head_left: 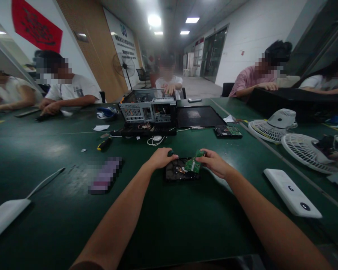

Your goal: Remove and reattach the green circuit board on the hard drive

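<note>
A dark hard drive (176,173) lies flat on the green table in front of me, its underside with small metallic parts facing up. My right hand (215,163) pinches a green circuit board (193,165), which is tilted over the drive's right half. At the drive's upper left edge is my left hand (161,158), fingers closed. A dark rounded end (170,153) shows beside its thumb; what it belongs to is mostly hidden.
An opened computer case (149,112) stands ahead, a black panel (199,116) beside it. Another hard drive (228,131), white fan parts (281,120), a yellow-black screwdriver (104,143), a blurred-out purple object (105,175) and a white power bank (293,193) lie around. Several people sit around the table.
</note>
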The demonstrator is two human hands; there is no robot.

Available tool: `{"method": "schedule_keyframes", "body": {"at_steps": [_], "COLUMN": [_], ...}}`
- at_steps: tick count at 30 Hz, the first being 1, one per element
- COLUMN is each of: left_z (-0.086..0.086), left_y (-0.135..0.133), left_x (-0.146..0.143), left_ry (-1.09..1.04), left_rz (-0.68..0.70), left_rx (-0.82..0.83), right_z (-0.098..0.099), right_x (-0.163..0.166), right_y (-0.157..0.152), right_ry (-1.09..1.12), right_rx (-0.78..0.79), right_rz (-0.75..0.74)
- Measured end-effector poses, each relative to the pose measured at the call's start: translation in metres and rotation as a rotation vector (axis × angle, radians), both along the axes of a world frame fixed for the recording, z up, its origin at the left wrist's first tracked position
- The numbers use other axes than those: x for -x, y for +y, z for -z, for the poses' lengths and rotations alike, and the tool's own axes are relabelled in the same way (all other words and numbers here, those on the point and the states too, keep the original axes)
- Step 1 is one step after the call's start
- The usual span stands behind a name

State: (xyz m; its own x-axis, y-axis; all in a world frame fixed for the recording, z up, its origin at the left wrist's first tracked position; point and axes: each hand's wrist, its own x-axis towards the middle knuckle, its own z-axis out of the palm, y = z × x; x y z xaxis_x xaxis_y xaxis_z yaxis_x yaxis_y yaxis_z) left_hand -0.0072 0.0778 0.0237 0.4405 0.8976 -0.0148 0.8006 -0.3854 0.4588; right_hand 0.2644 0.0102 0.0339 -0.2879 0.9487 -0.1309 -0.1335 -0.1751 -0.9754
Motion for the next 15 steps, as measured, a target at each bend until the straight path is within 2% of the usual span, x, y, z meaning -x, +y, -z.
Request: {"method": "schedule_keyframes", "body": {"at_steps": [8, 15], "left_z": [0.009, 0.010], "left_y": [0.002, 0.004], "left_x": [-0.007, -0.007], "left_ry": [-0.003, -0.004], "left_rz": [-0.097, -0.133], "left_rx": [-0.069, -0.054], "right_z": [0.007, 0.016], "right_x": [0.005, 0.004], "right_y": [0.001, 0.005], "right_ry": [-0.119, -0.161], "right_rx": [-0.090, -0.129], "right_rz": [-0.057, -0.014]}}
